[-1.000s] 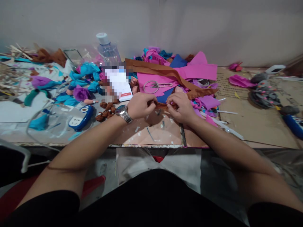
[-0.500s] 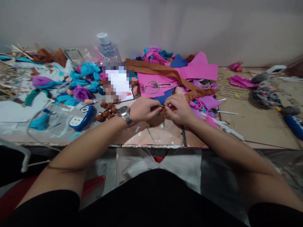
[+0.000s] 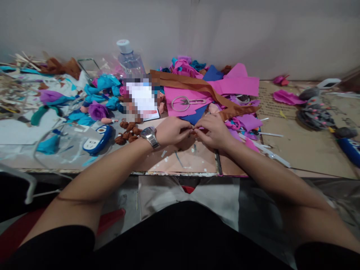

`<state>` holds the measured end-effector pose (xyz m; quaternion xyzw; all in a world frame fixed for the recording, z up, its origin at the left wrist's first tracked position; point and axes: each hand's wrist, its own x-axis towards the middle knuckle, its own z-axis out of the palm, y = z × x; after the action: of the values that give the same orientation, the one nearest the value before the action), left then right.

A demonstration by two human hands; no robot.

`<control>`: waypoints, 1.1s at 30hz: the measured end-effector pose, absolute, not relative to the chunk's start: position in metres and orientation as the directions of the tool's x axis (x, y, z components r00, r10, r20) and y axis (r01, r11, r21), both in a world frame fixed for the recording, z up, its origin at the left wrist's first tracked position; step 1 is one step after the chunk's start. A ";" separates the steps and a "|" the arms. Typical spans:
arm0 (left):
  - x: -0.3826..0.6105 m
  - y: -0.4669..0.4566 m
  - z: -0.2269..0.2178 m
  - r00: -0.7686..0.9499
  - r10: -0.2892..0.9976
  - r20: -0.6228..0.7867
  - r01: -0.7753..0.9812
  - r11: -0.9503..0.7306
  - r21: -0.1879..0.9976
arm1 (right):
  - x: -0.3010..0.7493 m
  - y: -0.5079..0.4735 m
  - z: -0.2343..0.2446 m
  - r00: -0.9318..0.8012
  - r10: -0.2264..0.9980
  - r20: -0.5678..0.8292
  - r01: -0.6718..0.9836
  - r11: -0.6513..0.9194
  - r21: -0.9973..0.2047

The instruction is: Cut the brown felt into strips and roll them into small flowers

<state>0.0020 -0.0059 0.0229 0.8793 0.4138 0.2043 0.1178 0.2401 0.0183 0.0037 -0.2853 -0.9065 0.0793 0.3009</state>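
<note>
Above the near part of the table, my left hand [image 3: 176, 130] and my right hand [image 3: 213, 130] meet fingertip to fingertip. Both are closed in a pinch on a small piece of brown crepe paper [image 3: 194, 132], mostly hidden by the fingers. Just beyond them, thread snips [image 3: 184, 102] lie on pink paper sheets [image 3: 242, 85]. A long brown crepe paper strip [image 3: 194, 84] runs across the pink sheets towards my right hand. Several brown crepe paper balls [image 3: 128, 132] sit beside my left wrist, which wears a metal watch [image 3: 150, 136].
Left of the hands are a phone [image 3: 144, 99], a clear bottle [image 3: 129, 60], a blue-and-white case [image 3: 98, 140] and blue and purple paper flowers [image 3: 98, 110]. To the right, white sticks [image 3: 271, 134] and a grey bundle [image 3: 315, 112] lie on cardboard [image 3: 281, 150].
My fingertips have come closer together, and less of the brown crepe paper shows between them. My left hand has shifted slightly right. The things on the table stay put.
</note>
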 end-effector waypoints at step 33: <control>0.005 -0.007 0.023 0.518 0.851 0.083 0.529 -0.395 0.751 | 0.239 0.020 0.000 -0.654 0.552 0.516 0.469 0.832 -0.296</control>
<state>0.0045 -0.0072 0.0235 0.8013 0.4305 0.2357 0.3421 0.2389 0.0198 -0.0004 -0.2817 -0.9070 0.0680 0.3057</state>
